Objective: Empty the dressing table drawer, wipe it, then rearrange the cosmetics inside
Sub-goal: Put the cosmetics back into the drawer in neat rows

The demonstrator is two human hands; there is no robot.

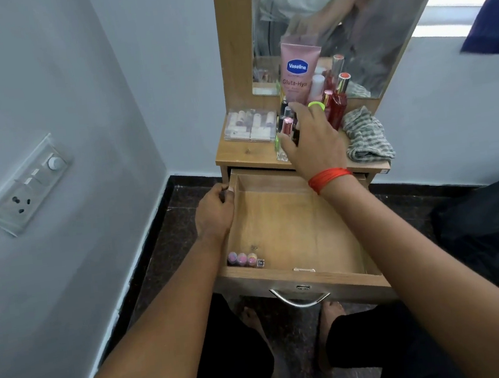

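Nearest, the pulled-out drawer (292,221) keeps 3 pink-capped bottles (242,258) in its front-left corner, while the left hand (215,211) grips its left wall and the right hand (311,141) hovers spread, holding nothing, over the tabletop (247,155) cosmetics (337,110).

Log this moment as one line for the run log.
left hand: grips drawer left wall | right hand: over tabletop bottles, grip unclear | drawer: open, small bottles front-left corner | cloth: tabletop, right

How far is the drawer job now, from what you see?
The drawer looks emptied; the cloth lies aside, so wiping seems done. A few small bottles stand in its front corner. The left hand grips its side; the right hand reaches the tabletop cosmetics, most still to return.
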